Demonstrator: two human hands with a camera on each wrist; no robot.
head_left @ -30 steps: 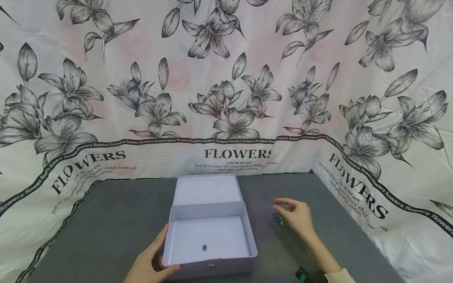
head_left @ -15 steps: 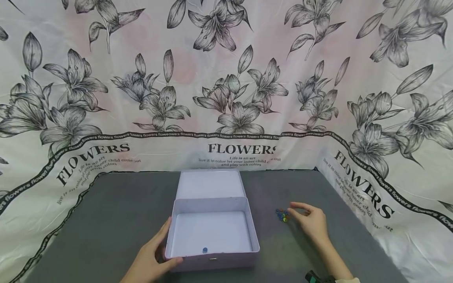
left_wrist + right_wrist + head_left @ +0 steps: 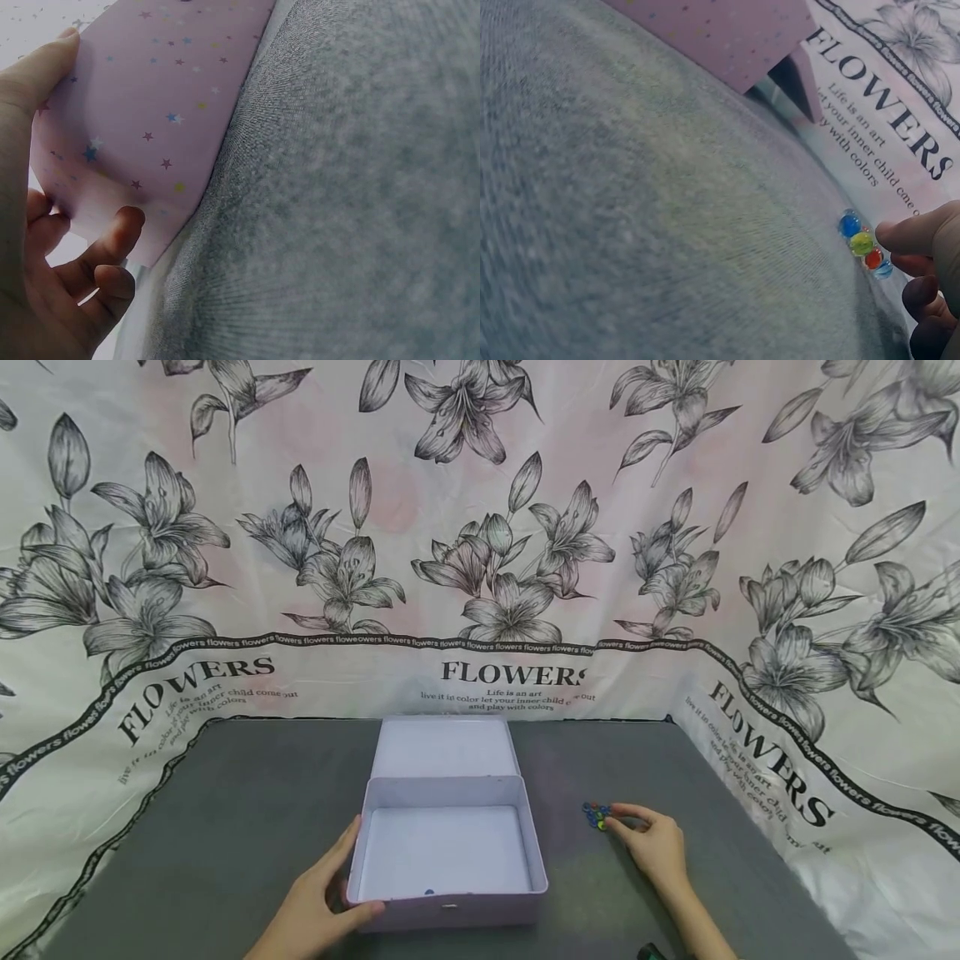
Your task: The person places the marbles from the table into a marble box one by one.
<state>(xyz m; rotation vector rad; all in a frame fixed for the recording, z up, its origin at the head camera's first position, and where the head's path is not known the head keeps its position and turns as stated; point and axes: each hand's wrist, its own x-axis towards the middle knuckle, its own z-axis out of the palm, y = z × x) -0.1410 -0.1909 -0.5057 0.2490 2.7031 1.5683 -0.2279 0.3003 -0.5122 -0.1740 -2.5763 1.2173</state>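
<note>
A lilac box (image 3: 450,906) stands on the table with its lid (image 3: 446,747) tipped back. One small blue marble (image 3: 429,892) lies inside near the front wall, half hidden by it. My left hand (image 3: 311,893) holds the box's front left corner, thumb at the front and fingers along the side. In the left wrist view, stars cover the box's outside (image 3: 150,97). To the right of the box is a cluster of coloured glass marbles (image 3: 595,814). My right hand (image 3: 656,847) has its thumb and forefinger at the cluster's right edge. The right wrist view shows blue, yellow-green and red marbles (image 3: 862,243) by the fingertips.
A grey cloth (image 3: 225,827) covers the table. Behind it and along both sides hangs a white curtain (image 3: 360,685) with printed flowers. A dark wrist strap (image 3: 651,952) shows at the bottom edge.
My right hand first drew right, off the marbles, then came back to their right edge with thumb and forefinger closer together. The marble in the box shifted toward the front wall. The view shifted slightly.
</note>
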